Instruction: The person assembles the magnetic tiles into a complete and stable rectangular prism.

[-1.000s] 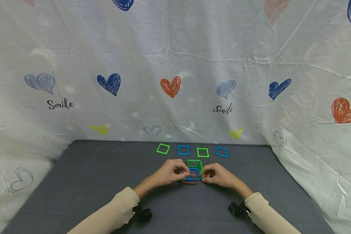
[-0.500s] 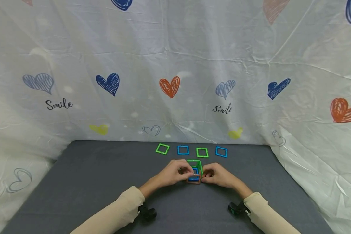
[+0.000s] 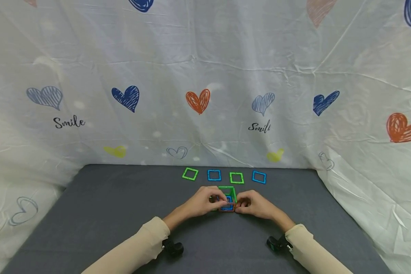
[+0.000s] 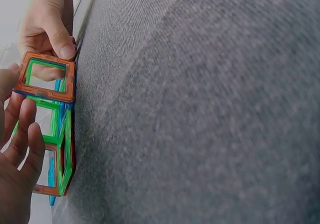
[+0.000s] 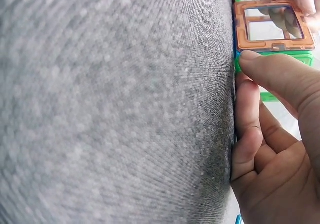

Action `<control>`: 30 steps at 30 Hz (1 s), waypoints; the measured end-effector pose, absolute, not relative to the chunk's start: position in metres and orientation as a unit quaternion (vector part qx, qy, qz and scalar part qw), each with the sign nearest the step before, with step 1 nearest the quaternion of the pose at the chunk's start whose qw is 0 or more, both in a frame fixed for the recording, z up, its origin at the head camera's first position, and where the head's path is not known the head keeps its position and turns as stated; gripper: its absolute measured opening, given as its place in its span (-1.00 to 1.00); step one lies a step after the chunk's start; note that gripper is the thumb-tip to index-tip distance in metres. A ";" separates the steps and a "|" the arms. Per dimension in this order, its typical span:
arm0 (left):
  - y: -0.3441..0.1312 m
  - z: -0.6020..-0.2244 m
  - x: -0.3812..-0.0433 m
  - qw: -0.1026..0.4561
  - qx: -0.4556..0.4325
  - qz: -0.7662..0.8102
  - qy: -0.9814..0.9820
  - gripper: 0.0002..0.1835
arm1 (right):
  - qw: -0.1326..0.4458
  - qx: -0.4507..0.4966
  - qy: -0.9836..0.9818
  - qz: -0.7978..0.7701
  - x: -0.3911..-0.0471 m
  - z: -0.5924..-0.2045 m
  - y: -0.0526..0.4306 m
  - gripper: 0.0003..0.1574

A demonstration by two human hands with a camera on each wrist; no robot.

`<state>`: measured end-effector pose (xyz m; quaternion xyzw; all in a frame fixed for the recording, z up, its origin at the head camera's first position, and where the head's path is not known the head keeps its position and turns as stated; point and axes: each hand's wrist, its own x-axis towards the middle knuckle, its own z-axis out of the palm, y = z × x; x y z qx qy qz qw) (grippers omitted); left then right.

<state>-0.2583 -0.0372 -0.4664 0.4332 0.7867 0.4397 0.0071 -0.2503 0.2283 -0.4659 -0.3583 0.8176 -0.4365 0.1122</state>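
An orange square magnetic tile [image 4: 45, 92] stands against the near face of a boxy build of green, blue and orange magnetic tiles. My left hand [image 3: 203, 201] pinches this orange tile by its upper edge. On the other side, my right hand [image 3: 255, 205] grips the near corner of a green magnetic tile [image 5: 295, 59], its thumb at the edge and the other fingers curled. A blue tile [image 3: 230, 198] shows through the front, and a green tile [image 3: 226, 187] forms the back of the box. My left hand hides the build's left part in the head view.
Along the far table edge lie a green tile [image 3: 190, 174], a blue tile [image 3: 214, 175], a second green tile [image 3: 236, 178] and a second blue tile [image 3: 259, 177]. The dark grey tablecloth [image 3: 123, 198] meets a white printed curtain [image 3: 164, 118] behind.
My left hand has shifted right with the orange tile, which now sits closer against the front of the build. The right hand has stayed nearly still at the right side.
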 end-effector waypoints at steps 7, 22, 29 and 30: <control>-0.042 -0.469 -0.261 0.030 0.431 0.439 0.787 -0.87 | 0.112 -0.352 0.821 -0.435 -0.252 -0.467 0.228 -0.90; -0.072 -0.467 -0.257 0.020 0.425 0.436 0.793 -0.82 | 0.117 -0.348 0.820 -0.438 -0.250 -0.470 0.229 -0.90; -0.114 -0.460 -0.255 0.012 0.409 0.429 0.805 -0.83 | 0.112 -0.350 0.821 -0.436 -0.248 -0.469 0.229 -0.91; -0.121 -0.460 -0.256 0.006 0.406 0.426 0.809 -0.83 | 0.111 -0.352 0.821 -0.436 -0.248 -0.469 0.229 -0.92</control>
